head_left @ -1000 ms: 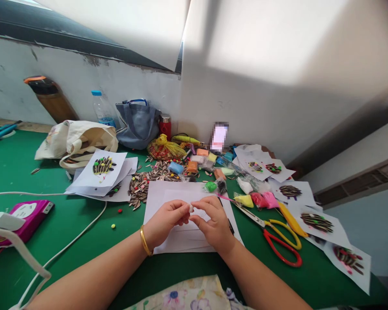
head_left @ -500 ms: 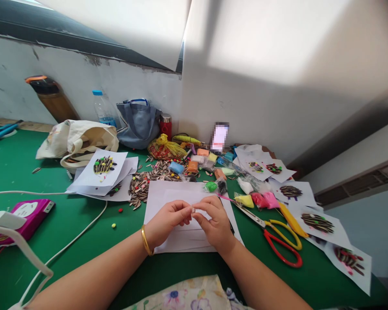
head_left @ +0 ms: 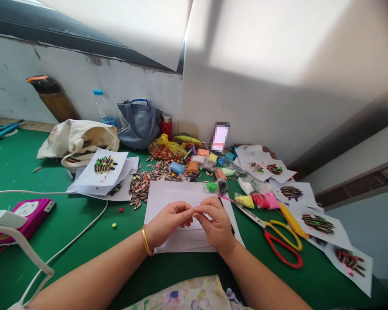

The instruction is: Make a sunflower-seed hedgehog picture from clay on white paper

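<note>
Over a stack of white paper (head_left: 158, 193), my left hand (head_left: 173, 215) and my right hand (head_left: 213, 219) meet fingertip to fingertip. Both are closed in a pinch, thumb against forefinger. A small white lump showed between these fingertips a moment ago; the fingers now cover it. A gold bangle (head_left: 145, 241) circles my left wrist. Just beyond the paper lie a green packet of clay (head_left: 211, 186) and a black one (head_left: 222, 185). Sunflower seeds (head_left: 139, 191) are heaped past the paper's left corner, with small coloured balls among them.
Scissors (head_left: 278, 241) with red and yellow handles lie on the right, beside clay packets (head_left: 258, 200). Seed-covered paper sheets (head_left: 339, 224) line the right edge; more sheets (head_left: 98, 170) lie left. A white cable (head_left: 80, 239) crosses the green table (head_left: 93, 267). Bags (head_left: 139, 125) stand at the back.
My fingertips have drawn closer together, and the small white lump between them has gone out of sight. The things on the table have stayed in place.
</note>
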A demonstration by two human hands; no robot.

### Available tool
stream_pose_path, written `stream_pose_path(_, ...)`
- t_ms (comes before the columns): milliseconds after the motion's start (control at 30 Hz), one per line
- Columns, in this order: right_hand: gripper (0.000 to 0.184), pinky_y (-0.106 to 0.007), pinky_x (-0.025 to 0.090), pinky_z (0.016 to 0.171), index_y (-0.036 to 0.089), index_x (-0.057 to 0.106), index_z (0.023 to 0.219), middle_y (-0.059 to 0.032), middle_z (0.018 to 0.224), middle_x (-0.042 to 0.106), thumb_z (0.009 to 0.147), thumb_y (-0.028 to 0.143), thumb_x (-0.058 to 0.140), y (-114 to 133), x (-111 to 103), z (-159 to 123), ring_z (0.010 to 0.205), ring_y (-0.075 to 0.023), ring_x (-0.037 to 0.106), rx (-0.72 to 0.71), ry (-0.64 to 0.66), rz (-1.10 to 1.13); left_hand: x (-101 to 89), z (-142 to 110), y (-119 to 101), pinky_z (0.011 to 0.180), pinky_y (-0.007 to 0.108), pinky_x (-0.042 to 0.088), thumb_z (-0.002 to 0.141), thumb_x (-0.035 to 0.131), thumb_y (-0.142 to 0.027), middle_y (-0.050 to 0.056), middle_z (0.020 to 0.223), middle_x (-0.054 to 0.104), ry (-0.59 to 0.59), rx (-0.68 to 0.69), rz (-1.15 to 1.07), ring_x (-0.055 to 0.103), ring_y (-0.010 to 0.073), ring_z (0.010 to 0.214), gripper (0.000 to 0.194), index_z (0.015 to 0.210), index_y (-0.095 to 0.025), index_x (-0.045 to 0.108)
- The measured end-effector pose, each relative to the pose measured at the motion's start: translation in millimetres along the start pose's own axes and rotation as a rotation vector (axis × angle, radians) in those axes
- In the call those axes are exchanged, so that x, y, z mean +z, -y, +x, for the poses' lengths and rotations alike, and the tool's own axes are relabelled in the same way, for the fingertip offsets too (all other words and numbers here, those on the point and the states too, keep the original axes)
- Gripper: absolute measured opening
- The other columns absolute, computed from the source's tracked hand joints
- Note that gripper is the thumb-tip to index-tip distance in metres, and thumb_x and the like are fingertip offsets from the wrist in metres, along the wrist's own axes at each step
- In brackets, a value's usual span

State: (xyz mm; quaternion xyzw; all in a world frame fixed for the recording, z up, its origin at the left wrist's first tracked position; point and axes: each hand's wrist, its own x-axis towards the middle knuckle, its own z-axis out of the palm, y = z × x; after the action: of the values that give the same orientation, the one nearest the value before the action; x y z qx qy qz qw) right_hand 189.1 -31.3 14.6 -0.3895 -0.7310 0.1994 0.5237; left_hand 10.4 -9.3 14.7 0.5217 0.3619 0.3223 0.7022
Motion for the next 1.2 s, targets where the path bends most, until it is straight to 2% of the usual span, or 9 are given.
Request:
stream_pose_path(167,0.028,-0.037,0.049,0.082,0.024,0.067,0.111,-0.0041,0.092,0.061,0.084,0.03,0.071,0.5,-0.7,0.6,0.089,-0.0198,0.058,0.067,0.01,-0.022,1.3,0.5,-0.1,0.065,0.024,0.036,0.081,0.068,-0.044,-0.002,0.069,0.054,-0.049,0.0,-0.055,0.046,0.0101,0.065,0.029,0.083,-0.016,0.063)
stream_pose_path(367,0.013,-0.036,0.047,0.079,0.024,0.071,0.098,-0.0037,0.088,0.061,0.085,0.027,0.069,0.2,1.7,0.2,0.087,-0.0195,0.056,0.035,0.038,-0.081,3.0,-0.1,-1.3,0.065,0.025,0.038,0.079,0.068,-0.049,-0.002,0.071,0.055,-0.073,0.007,-0.002,0.047,0.0113,0.066,0.033,0.083,-0.016,0.064)
stream_pose_path(567,0.016,-0.036,0.047,0.076,0.025,0.072,0.102,-0.0047,0.087,0.06,0.091,0.026,0.06,-1.5,-0.5,-0.3,0.085,-0.0191,0.056,0.011,0.036,-0.073,4.3,-0.5,-4.6,0.061,0.025,0.035,0.085,0.059,-0.053,0.0,0.066,0.055,-0.026,0.011,0.022,0.046,0.0112,0.062,0.04,0.072,-0.015,0.06)
stream_pose_path(700,0.017,-0.036,0.047,0.077,0.024,0.073,0.101,-0.0048,0.086,0.059,0.092,0.028,0.059,-1.8,-1.1,0.1,0.085,-0.0192,0.056,0.012,0.057,-0.072,3.1,-0.3,-2.8,0.061,0.024,0.035,0.082,0.064,-0.05,-0.001,0.066,0.055,-0.022,-0.007,-0.012,0.045,0.0105,0.062,0.036,0.075,-0.015,0.06)
stream_pose_path(833,0.024,-0.038,0.047,0.081,0.024,0.068,0.112,-0.0061,0.094,0.062,0.09,0.032,0.063,-1.6,-1.0,0.7,0.091,-0.0208,0.056,0.047,0.065,-0.054,1.6,-0.4,-2.7,0.061,0.024,0.035,0.082,0.066,-0.047,-0.002,0.065,0.053,-0.049,0.002,-0.033,0.045,0.0103,0.062,0.032,0.076,-0.015,0.06)
stream_pose_path(1000,0.014,-0.036,0.047,0.079,0.024,0.071,0.098,-0.0046,0.087,0.062,0.091,0.03,0.061,-0.9,-0.3,1.4,0.086,-0.0199,0.057,0.081,0.062,-0.037,1.1,-0.8,-5.2,0.063,0.024,0.038,0.081,0.066,-0.047,-0.001,0.069,0.057,-0.053,0.002,0.014,0.048,0.0112,0.065,0.033,0.08,-0.015,0.064)
stream_pose_path(1200,0.016,-0.037,0.049,0.078,0.025,0.072,0.101,-0.0051,0.088,0.062,0.09,0.032,0.063,-0.9,0.0,0.2,0.086,-0.0202,0.058,0.059,0.069,-0.047,-0.1,-0.9,-3.6,0.064,0.024,0.039,0.08,0.067,-0.047,0.0,0.071,0.059,-0.043,-0.002,0.023,0.049,0.0117,0.066,0.032,0.082,-0.015,0.067)
